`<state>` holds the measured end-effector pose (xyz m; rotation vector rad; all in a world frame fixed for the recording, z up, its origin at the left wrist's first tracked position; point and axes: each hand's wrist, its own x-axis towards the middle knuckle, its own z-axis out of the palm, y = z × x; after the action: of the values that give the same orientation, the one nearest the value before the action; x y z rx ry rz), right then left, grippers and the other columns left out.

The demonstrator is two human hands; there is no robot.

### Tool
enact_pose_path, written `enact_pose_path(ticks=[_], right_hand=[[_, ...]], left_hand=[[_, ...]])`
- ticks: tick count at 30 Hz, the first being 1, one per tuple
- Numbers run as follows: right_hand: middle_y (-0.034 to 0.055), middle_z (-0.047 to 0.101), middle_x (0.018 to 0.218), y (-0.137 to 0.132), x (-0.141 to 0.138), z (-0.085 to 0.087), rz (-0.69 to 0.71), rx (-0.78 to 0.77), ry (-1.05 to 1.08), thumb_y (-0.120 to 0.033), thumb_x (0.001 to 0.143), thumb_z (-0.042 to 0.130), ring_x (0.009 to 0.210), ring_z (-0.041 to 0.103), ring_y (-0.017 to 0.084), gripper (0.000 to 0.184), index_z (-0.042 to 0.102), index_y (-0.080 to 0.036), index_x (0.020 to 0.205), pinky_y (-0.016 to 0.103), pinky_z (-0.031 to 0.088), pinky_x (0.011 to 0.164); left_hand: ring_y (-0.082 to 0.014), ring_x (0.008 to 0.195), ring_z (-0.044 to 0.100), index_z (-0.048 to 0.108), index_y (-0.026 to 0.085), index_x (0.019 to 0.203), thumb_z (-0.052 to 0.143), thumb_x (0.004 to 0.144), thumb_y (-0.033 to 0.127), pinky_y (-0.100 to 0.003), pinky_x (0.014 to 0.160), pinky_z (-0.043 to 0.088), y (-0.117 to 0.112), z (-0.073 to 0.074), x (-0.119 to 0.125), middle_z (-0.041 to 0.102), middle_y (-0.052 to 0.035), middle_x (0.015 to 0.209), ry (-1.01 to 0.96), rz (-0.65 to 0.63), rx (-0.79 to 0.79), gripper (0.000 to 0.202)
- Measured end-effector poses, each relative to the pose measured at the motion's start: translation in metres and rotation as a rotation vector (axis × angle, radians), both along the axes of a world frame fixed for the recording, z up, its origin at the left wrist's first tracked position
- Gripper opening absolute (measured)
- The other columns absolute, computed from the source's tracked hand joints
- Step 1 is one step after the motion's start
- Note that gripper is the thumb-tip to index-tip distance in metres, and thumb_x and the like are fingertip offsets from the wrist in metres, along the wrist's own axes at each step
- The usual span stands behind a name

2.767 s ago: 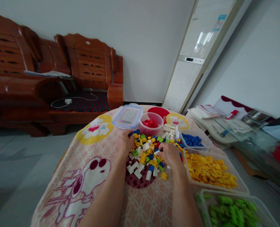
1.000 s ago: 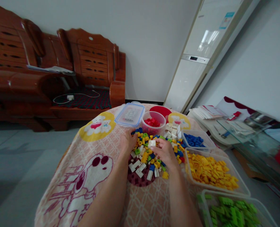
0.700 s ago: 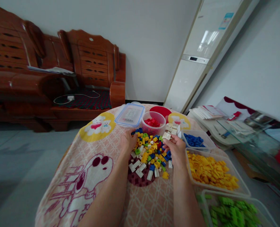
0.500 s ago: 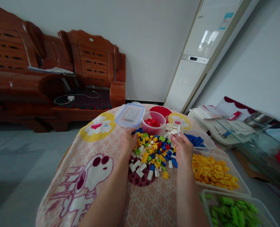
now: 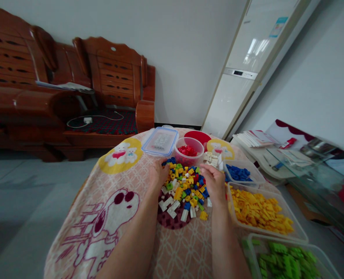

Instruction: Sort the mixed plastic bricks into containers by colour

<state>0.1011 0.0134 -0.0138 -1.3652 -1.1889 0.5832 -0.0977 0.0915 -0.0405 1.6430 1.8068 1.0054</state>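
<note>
A pile of mixed toy building bricks [image 5: 186, 186] in yellow, white, blue, green and red lies on the patterned tablecloth [image 5: 186, 248]. At the pile's left edge rests my left hand [image 5: 158, 173], fingers curved and apart beside blue and yellow bricks. My right hand [image 5: 214, 183] is over the pile's right side, thumb and fingers drawn together close to a green brick [image 5: 197, 169]. What those fingertips hold, if anything, is too small to make out. Behind it stand white bricks [image 5: 211, 159] and a round tub [image 5: 189, 140] of red bricks [image 5: 187, 150].
Along the right are clear boxes of blue bricks [image 5: 238, 173], yellow bricks [image 5: 257, 207] and green bricks [image 5: 288, 261]. A blue-rimmed lid [image 5: 160, 141] lies at the back left. Beyond the table are a wooden chair [image 5: 113, 73] and a glass-topped stand [image 5: 314, 190].
My right hand has moved left from the white bricks to over the mixed pile, its fingers now closer together. The left hand has stayed in place.
</note>
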Motion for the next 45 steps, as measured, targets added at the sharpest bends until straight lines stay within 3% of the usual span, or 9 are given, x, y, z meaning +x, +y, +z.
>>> enact_pose_path(ticks=[6, 9, 12, 21, 26, 31, 38, 41, 45], right_hand=[[0.0089, 0.072, 0.113, 0.000, -0.030, -0.006, 0.113, 0.074, -0.652, -0.019, 0.090, 0.045, 0.108, 0.063, 0.022, 0.033, 0.075, -0.020, 0.103, 0.037, 0.044, 0.100], [0.0089, 0.072, 0.110, 0.000, -0.038, -0.008, 0.171, -0.020, -0.904, -0.014, 0.091, 0.045, 0.103, 0.061, 0.021, 0.032, 0.074, -0.020, 0.104, 0.035, 0.040, 0.096], [0.0087, 0.071, 0.099, 0.000, -0.040, -0.006, 0.175, -0.094, -0.998, -0.011, 0.089, 0.048, 0.096, 0.059, 0.021, 0.028, 0.074, -0.019, 0.097, 0.033, 0.039, 0.090], [0.0065, 0.072, 0.085, 0.003, -0.031, -0.014, 0.123, -0.035, -0.751, -0.006, 0.079, 0.053, 0.085, 0.063, 0.019, 0.027, 0.076, -0.020, 0.082, 0.029, 0.044, 0.082], [0.0051, 0.075, 0.085, 0.003, -0.025, -0.008, 0.113, 0.001, -0.429, -0.015, 0.077, 0.058, 0.076, 0.066, 0.018, 0.021, 0.078, -0.021, 0.082, 0.028, 0.050, 0.075], [0.0033, 0.076, 0.079, 0.001, -0.008, -0.001, 0.001, -0.041, -0.185, -0.029, 0.074, 0.065, 0.072, 0.067, 0.019, 0.021, 0.079, -0.020, 0.087, 0.030, 0.052, 0.072], [0.0100, 0.077, 0.101, 0.002, 0.023, -0.005, -0.211, 0.094, 0.126, -0.041, 0.070, 0.073, 0.096, 0.070, 0.026, 0.043, 0.077, -0.016, 0.103, 0.039, 0.054, 0.090], [0.0132, 0.073, 0.113, 0.002, 0.030, -0.007, -0.237, 0.127, 0.128, -0.043, 0.070, 0.072, 0.109, 0.067, 0.028, 0.046, 0.076, -0.014, 0.107, 0.042, 0.051, 0.098], [0.0144, 0.072, 0.116, 0.000, 0.031, -0.006, -0.208, 0.114, 0.081, -0.045, 0.072, 0.071, 0.113, 0.065, 0.029, 0.044, 0.076, -0.015, 0.103, 0.043, 0.050, 0.100]], left_hand=[[-0.0232, 0.112, 0.065, 0.070, 0.017, 0.120, 0.055, 0.086, 0.022, -0.035, 0.103, 0.047, 0.001, -0.002, 0.000, 0.071, -0.0083, 0.121, 0.014, -0.011, 0.001, 0.037], [-0.0230, 0.111, 0.065, 0.069, 0.016, 0.120, 0.055, 0.086, 0.022, -0.034, 0.102, 0.048, 0.002, -0.004, 0.000, 0.071, -0.0091, 0.120, 0.014, -0.010, 0.018, 0.038], [-0.0234, 0.110, 0.065, 0.070, 0.016, 0.119, 0.056, 0.085, 0.021, -0.034, 0.102, 0.048, 0.002, -0.004, 0.000, 0.071, -0.0096, 0.120, 0.010, -0.003, 0.026, 0.037], [-0.0242, 0.112, 0.064, 0.071, 0.017, 0.117, 0.056, 0.085, 0.022, -0.037, 0.103, 0.047, 0.004, -0.007, 0.000, 0.071, -0.0082, 0.120, -0.003, 0.003, 0.036, 0.036], [-0.0246, 0.111, 0.065, 0.070, 0.017, 0.118, 0.056, 0.085, 0.023, -0.037, 0.103, 0.047, 0.004, -0.009, 0.000, 0.071, -0.0089, 0.119, -0.015, -0.009, 0.020, 0.036], [-0.0246, 0.112, 0.064, 0.070, 0.017, 0.118, 0.055, 0.085, 0.023, -0.038, 0.103, 0.047, 0.003, -0.006, 0.000, 0.071, -0.0090, 0.120, -0.019, -0.003, 0.021, 0.036], [-0.0246, 0.111, 0.065, 0.070, 0.018, 0.118, 0.055, 0.085, 0.021, -0.038, 0.102, 0.048, 0.002, -0.003, 0.000, 0.071, -0.0085, 0.120, -0.002, -0.011, 0.003, 0.037], [-0.0240, 0.110, 0.065, 0.070, 0.018, 0.118, 0.056, 0.085, 0.021, -0.037, 0.102, 0.048, 0.002, -0.005, 0.000, 0.071, -0.0085, 0.119, 0.005, -0.004, 0.012, 0.036], [-0.0244, 0.111, 0.065, 0.070, 0.019, 0.118, 0.056, 0.086, 0.023, -0.038, 0.101, 0.048, 0.003, -0.005, 0.000, 0.071, -0.0084, 0.119, 0.007, 0.007, -0.001, 0.036]])
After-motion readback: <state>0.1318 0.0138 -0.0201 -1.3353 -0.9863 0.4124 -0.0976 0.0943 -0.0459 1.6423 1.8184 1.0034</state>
